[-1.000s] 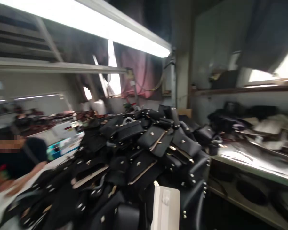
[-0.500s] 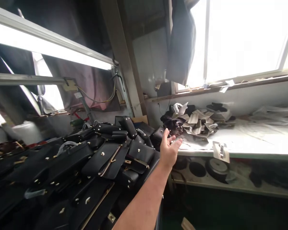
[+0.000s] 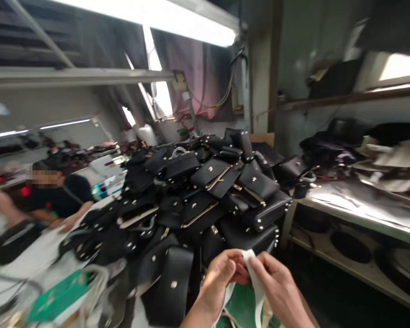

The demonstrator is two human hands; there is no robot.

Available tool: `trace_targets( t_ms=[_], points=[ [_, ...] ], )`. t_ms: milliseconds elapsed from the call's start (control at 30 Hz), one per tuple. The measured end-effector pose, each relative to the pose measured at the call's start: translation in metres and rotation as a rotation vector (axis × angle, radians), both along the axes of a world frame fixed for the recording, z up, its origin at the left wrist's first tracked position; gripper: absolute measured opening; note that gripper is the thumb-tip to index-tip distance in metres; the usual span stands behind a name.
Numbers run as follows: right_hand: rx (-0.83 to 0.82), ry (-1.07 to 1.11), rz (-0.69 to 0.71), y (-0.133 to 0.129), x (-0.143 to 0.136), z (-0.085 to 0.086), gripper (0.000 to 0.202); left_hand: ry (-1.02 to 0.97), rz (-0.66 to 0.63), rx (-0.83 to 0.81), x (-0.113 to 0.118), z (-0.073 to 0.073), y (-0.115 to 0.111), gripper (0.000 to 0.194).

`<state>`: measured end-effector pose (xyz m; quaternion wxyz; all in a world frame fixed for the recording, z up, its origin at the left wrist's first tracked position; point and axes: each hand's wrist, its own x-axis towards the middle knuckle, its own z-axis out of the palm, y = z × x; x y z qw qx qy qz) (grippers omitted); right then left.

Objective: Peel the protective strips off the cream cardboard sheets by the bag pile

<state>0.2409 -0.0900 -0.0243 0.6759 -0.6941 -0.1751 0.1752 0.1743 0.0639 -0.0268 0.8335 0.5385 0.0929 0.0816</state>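
Note:
At the lower middle, my left hand (image 3: 220, 275) and my right hand (image 3: 275, 278) come close together in front of the pile. A narrow white strip (image 3: 257, 291) is pinched between the thumb and fingers of my right hand. My left hand is closed at the top of the same strip, its fingers curled next to the right fingertips. White band also hangs below the left hand. Beneath both hands lies something green (image 3: 241, 300), partly hidden by them. Just beyond is a large heap of black handbags (image 3: 215, 177) with metal fittings.
On the right stands a shelf table (image 3: 331, 196) with black and pale scraps (image 3: 396, 157). At left, a co-worker (image 3: 63, 191) sits by the white table (image 3: 43, 264); another person's arm (image 3: 3, 200) reaches in. A green tray-like item (image 3: 59, 296) and pale cords (image 3: 94, 291) lie lower left.
The view has swung left, away from the window. One outstretched hand over the bags has been replaced by both hands low in front, holding the white strip.

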Motion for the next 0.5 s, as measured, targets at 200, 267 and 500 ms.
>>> trace_targets(
  t_ms=[200,267,500],
  points=[
    [-0.073,-0.048,0.175,0.048,-0.013,0.004,0.054,0.124,0.361,0.236,-0.044,0.007,0.000,0.032],
    [-0.161,-0.057,0.277,0.059,-0.018,0.001,0.051,0.159,0.484,0.215,-0.055,0.003,0.006,0.025],
    [-0.232,0.025,0.383,0.104,-0.027,-0.017,0.060,0.139,0.592,-0.004,-0.087,-0.017,0.034,0.038]
  ],
)
